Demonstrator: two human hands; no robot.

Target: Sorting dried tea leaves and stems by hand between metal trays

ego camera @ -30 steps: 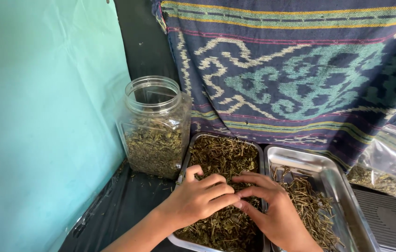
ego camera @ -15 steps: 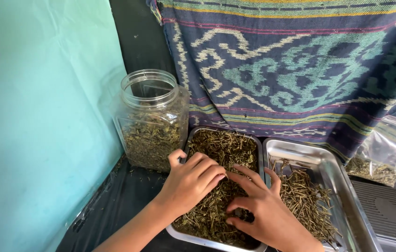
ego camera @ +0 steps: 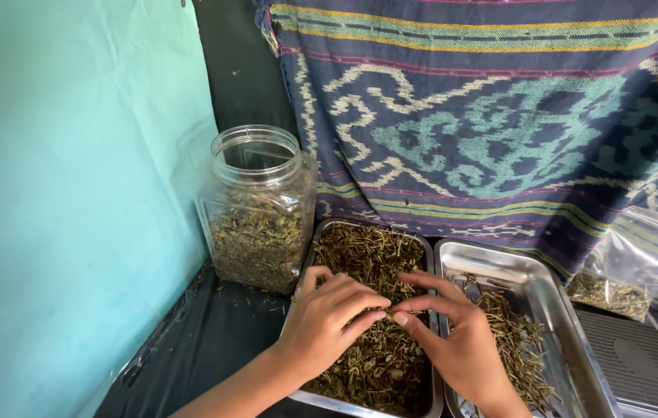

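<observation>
Hands | left and right pinching dried herb bits fingertip-to-fingertip | over left steel tray

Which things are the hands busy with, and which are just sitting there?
In use:
- left hand
- right hand
- left tray of dried herbs
- right tray of stems

Just sitting there:
- open jar, part full of dried leaves
- plastic bag
- patterned cloth
</observation>
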